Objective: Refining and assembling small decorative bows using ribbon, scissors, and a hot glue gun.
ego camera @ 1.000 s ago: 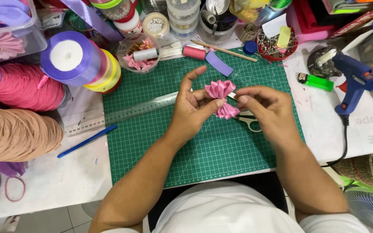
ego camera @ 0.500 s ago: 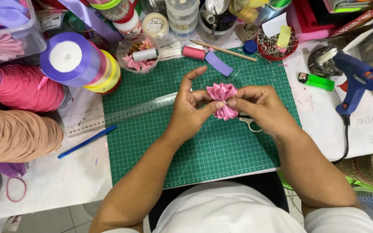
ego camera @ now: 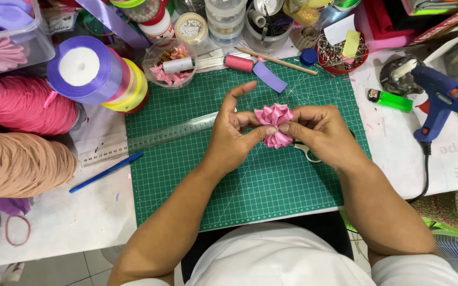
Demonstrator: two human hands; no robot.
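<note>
My right hand (ego camera: 322, 135) hides most of the white-handled scissors (ego camera: 307, 153); only one loop shows at its five o'clock. The folded pink satin ribbon flower (ego camera: 275, 124) covers my fingertips. At nine o'clock, the tan yarn cone (ego camera: 19, 164) runs off the edge.

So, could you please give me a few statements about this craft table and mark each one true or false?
1. Both hands hold the pink ribbon flower above the green cutting mat. True.
2. The blue glue gun lies left of the mat. False: it lies to the right.
3. The right hand holds the scissors. False: the scissors lie on the mat beneath it.
4. A clear ruler lies across the mat's left edge. True.
5. The blue pen is in the left hand. False: it lies on the table.
</note>
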